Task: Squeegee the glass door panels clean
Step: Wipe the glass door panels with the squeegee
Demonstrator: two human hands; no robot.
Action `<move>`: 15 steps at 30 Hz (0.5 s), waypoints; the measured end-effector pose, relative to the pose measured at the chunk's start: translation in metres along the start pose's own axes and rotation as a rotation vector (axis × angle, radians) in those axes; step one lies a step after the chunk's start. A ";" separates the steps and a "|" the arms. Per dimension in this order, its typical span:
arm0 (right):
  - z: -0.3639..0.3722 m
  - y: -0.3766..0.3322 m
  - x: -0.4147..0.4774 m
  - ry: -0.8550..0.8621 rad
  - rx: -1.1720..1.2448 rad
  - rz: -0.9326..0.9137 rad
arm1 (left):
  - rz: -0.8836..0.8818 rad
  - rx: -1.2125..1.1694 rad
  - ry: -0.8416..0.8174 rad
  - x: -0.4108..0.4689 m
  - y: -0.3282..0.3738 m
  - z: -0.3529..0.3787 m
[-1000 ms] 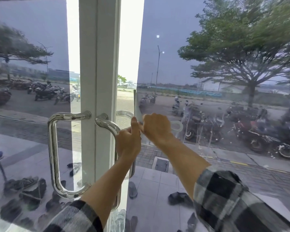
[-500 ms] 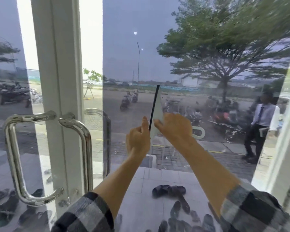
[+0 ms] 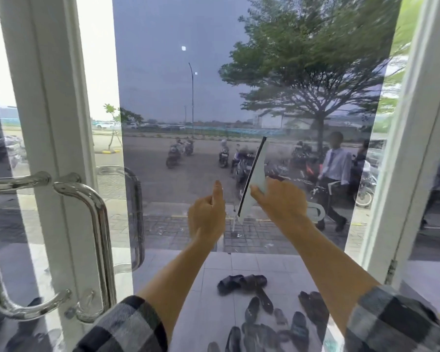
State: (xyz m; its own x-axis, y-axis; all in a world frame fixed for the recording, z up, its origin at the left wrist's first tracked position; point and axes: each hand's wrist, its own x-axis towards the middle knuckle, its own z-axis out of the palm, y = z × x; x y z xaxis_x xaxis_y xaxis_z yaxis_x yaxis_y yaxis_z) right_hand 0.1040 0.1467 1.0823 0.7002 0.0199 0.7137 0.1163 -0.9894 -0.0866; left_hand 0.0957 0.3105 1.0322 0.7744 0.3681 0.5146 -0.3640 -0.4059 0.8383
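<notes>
Pressing a white squeegee (image 3: 255, 175) against the glass door panel (image 3: 163, 97), the person's right hand (image 3: 281, 203) has its grip closed around the tool's lower part, fingers wrapped over the white body. The squeegee stands nearly upright, tilted a little so its top leans to the right, with its dark rubber edge on the left side, facing the left hand. Its loop-shaped handle (image 3: 315, 213) sticks out to the right of the right hand.

The left hand (image 3: 208, 215) is raised just left of the squeegee, apart from it. Its fingers are curled loosely inward with the thumb pointing up, and its grip holds nothing that can be seen.

Both forearms reach forward from rolled plaid sleeves (image 3: 391, 323) below the squeegee. A few pale streaks and drips (image 3: 235, 231) show on the glass just beneath the squeegee's lower end.

Left of the squeegee, well apart, stands the white door frame (image 3: 51, 123) with a curved chrome door handle (image 3: 97, 240) mounted on it. A second white frame (image 3: 401, 161) rises to the right of the squeegee. Through the glass beyond the squeegee are parked motorbikes (image 3: 174, 153), a large tree (image 3: 315, 59), and a passer-by (image 3: 334, 179) in a pale shirt to the right. Sandals (image 3: 241, 280) lie on the tiled floor below the squeegee.
</notes>
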 end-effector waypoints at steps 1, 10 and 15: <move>-0.001 -0.003 0.000 0.005 -0.008 -0.012 | -0.004 -0.002 0.003 0.000 -0.001 -0.003; -0.004 -0.043 0.016 0.002 -0.079 -0.142 | -0.003 -0.048 0.026 0.013 -0.004 -0.012; -0.004 -0.005 0.014 0.003 -0.069 -0.064 | 0.001 -0.072 -0.023 0.016 0.005 0.006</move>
State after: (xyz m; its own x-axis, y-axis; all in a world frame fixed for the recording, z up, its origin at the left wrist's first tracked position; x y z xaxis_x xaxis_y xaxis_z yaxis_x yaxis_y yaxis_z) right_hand 0.1102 0.1513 1.0953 0.6905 0.0831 0.7186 0.1116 -0.9937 0.0076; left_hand 0.1088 0.3094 1.0436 0.7856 0.3479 0.5117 -0.4005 -0.3445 0.8491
